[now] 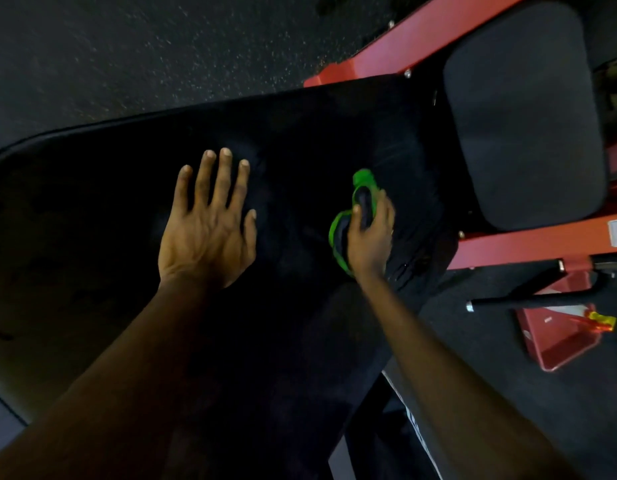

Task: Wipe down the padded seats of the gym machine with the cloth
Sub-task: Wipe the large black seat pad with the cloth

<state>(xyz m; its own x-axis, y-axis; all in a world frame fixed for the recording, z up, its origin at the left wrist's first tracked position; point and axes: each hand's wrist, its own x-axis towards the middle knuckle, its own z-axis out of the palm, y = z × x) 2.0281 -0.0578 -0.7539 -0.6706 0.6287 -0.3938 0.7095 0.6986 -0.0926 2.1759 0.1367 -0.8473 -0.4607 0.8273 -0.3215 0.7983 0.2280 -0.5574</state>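
A long black padded bench pad (300,140) fills the middle of the head view, running from lower left to upper right. My left hand (210,226) lies flat on it with the fingers spread and nothing in it. To its right, my right hand (371,237) presses a bunched cloth (360,188), dark with a bright green edge, onto the pad near its right side. A second, smaller grey-black seat pad (522,116) sits apart at the upper right.
The red steel frame (421,32) of the machine runs diagonally at the upper right and along the right edge. A black handle bar (529,297) and a red foot plate (560,337) stand at the lower right. Dark speckled rubber floor (127,46) surrounds everything.
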